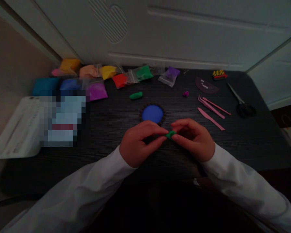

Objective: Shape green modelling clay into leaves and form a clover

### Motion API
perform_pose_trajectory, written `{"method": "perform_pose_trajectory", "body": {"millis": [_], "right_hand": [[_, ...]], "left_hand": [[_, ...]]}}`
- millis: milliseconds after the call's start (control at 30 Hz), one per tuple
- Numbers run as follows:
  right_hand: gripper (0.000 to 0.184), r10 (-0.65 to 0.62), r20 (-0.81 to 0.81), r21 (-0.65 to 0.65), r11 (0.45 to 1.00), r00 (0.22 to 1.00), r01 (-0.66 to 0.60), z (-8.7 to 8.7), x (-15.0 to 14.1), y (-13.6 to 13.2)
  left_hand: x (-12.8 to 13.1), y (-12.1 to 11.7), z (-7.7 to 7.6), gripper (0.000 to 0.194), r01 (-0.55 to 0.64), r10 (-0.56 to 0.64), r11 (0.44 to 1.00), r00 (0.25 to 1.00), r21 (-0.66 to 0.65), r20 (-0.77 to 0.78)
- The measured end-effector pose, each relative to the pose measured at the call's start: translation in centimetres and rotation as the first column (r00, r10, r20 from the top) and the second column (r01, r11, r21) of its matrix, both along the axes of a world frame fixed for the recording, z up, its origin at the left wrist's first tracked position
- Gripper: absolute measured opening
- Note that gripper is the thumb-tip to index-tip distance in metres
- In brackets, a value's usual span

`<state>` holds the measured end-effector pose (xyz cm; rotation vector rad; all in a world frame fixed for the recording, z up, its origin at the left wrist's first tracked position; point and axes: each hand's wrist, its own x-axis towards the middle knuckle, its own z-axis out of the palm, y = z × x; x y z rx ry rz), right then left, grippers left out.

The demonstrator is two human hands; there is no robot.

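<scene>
- 2 white sleeves (87, 181) lie nearest in the head view.
- Left hand (137, 141): fingers (155, 142) pinch a small green lump (170, 135) above the counter (99, 126), near a blue disc (152, 113) with a dark, bumpy rim.
- Right hand (200, 141): thumb touches that lump; I cannot tell whether the other fingers grip it.
- 3 pink tools (210, 119) lie near scissors (242, 103).

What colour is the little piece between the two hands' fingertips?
The little piece is green; it shows best in the head view, the only one.
</scene>
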<state>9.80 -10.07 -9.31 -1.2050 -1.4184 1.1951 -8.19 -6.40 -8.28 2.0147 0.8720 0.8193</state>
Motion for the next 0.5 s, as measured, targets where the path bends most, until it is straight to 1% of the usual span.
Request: {"method": "perform_pose_trajectory", "body": {"millis": [67,133,300,500], "right_hand": [[0.031,0.011,-0.102,-0.058,0.998,0.995,-0.017,0.00,-0.09,0.10],[0.033,0.013,-0.162,-0.093,0.995,0.987,-0.029,-0.03,-0.13,0.16],[0.034,0.029,-0.244,-0.183,0.980,0.969,-0.075,-0.19,-0.07,0.19],[0.033,0.027,-0.293,-0.230,0.968,0.956,-0.098,-0.09,-0.10,0.21]], "left_hand": [[-0.01,-0.02,-0.05,0.016,-0.004,0.004,1.000,1.000,0.023,-0.002],[0.00,-0.05,-0.13,0.016,-0.005,0.005,0.998,1.000,0.062,-0.006],[0.22,-0.12,-0.32,0.014,-0.001,-0.004,0.979,1.000,0.205,0.026],[0.41,-0.26,-0.45,0.015,0.000,-0.012,0.965,0.999,0.261,0.045]]}}
